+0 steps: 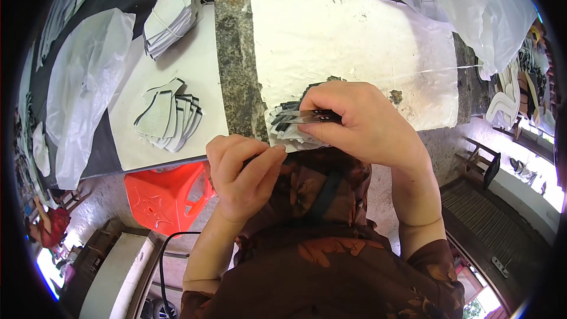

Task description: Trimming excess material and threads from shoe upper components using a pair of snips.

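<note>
My right hand [348,112] is closed around a small knife-like tool [316,116] with a dark handle and a thin metal blade. Its blade points left over a pile of grey-white cut pieces with black edges [284,119], which lies at the near edge of the work board and is partly hidden under that hand. Just left of the pile, my left hand [245,171] has its fingers curled and thumb and fingertips pressed together at the board's edge. Whatever those fingertips pinch, if anything, is too small to make out.
A white sheet [354,41] covers the worn stone-like board [236,53]. To the left lie a fanned stack of similar pieces [168,115], a tied bundle [171,15] and a plastic bag [88,83]. More plastic [472,6] is far right. A red stool [156,198] stands below the table.
</note>
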The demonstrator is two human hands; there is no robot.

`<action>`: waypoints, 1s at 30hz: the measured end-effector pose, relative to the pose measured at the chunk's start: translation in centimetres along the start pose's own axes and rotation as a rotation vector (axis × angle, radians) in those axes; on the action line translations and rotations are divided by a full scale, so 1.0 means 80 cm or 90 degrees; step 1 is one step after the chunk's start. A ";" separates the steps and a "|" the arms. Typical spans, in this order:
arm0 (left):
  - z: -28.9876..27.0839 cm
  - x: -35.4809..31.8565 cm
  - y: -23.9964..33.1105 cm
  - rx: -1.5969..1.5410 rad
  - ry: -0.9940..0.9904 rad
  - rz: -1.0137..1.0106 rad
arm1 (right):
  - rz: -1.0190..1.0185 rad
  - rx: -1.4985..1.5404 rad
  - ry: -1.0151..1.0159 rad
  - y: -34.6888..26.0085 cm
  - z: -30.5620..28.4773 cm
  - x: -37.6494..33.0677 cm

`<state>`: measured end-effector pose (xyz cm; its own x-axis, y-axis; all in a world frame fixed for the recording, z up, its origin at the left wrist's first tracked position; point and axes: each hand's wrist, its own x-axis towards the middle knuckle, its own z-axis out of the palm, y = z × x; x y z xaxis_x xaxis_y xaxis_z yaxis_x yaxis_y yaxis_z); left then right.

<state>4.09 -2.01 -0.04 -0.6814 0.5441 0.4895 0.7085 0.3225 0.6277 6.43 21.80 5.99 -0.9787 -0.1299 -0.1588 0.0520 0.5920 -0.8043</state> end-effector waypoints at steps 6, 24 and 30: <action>0.000 -0.001 -0.001 0.012 -0.006 0.031 | -0.022 -0.063 -0.003 0.001 0.005 0.000; 0.000 0.010 -0.004 0.073 -0.017 0.058 | -0.032 -0.140 0.009 -0.002 0.017 0.002; 0.002 0.010 -0.013 0.072 -0.014 0.074 | -0.023 -0.162 0.003 -0.004 0.018 0.003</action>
<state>2.88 -1.78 -0.43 -0.5908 0.5995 0.5400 0.7989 0.3410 0.4955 6.50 20.41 5.40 -0.9801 -0.1514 -0.1287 -0.0348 0.7684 -0.6390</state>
